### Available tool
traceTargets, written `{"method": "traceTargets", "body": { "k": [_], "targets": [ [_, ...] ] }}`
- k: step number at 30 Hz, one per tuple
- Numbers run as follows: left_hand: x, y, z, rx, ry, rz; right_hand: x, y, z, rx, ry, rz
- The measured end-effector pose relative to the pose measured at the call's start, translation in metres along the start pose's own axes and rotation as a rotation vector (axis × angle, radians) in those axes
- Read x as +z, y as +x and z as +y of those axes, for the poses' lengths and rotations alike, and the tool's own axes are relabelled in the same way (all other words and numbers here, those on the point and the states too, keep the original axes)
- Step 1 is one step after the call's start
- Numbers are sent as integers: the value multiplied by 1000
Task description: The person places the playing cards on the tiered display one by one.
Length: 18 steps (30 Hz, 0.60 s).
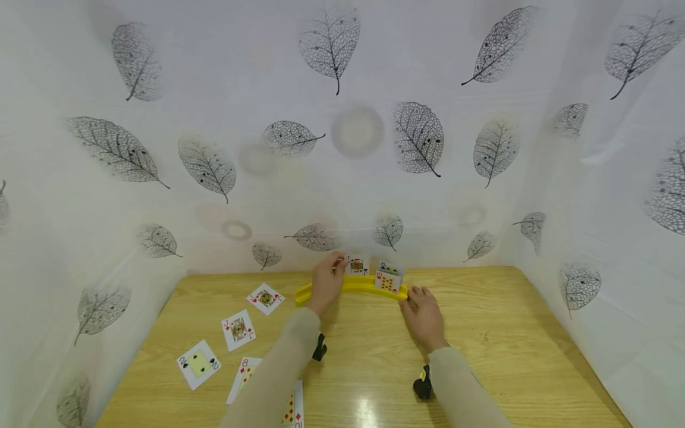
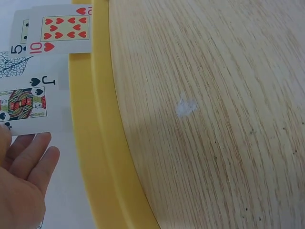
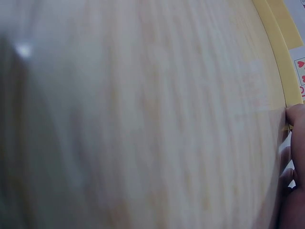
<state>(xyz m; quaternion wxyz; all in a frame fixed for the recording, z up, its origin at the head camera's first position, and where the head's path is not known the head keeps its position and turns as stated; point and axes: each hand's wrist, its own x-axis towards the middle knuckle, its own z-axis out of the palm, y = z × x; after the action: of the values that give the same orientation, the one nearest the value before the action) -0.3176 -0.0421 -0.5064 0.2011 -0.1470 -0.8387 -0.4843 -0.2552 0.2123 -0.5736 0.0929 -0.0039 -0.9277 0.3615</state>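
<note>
A curved yellow card holder (image 1: 364, 285) lies across the far part of the wooden table. My left hand (image 1: 326, 282) pinches the jack of spades (image 2: 24, 109) by its edge, upright at the holder's back slot; whether its lower edge is fully in the slot, I cannot tell. To the right of it, the ten of hearts (image 1: 387, 282) stands in the holder, with a black five (image 2: 20, 31) partly hidden behind it. My right hand (image 1: 425, 318) grips the holder's right end, its thumb at the front; its other fingers are partly hidden in the right wrist view.
Face up on the table's left lie a red face card (image 1: 266, 298), the jack of diamonds (image 1: 239, 330) and the two of spades (image 1: 198, 364). Nearer, my left sleeve partly covers two red diamond cards (image 1: 291, 410). A leaf-patterned white curtain (image 1: 353, 196) surrounds the table.
</note>
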Motion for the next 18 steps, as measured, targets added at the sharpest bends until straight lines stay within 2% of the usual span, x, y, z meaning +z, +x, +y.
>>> {"method": "traceTargets", "body": {
  "k": [11, 18],
  "targets": [
    [8, 2, -3, -14, 10, 10, 1, 0, 2, -2, -2, -2],
    [10, 2, -4, -24, 7, 4, 2, -1, 2, -38, -17, 40]
  ]
}}
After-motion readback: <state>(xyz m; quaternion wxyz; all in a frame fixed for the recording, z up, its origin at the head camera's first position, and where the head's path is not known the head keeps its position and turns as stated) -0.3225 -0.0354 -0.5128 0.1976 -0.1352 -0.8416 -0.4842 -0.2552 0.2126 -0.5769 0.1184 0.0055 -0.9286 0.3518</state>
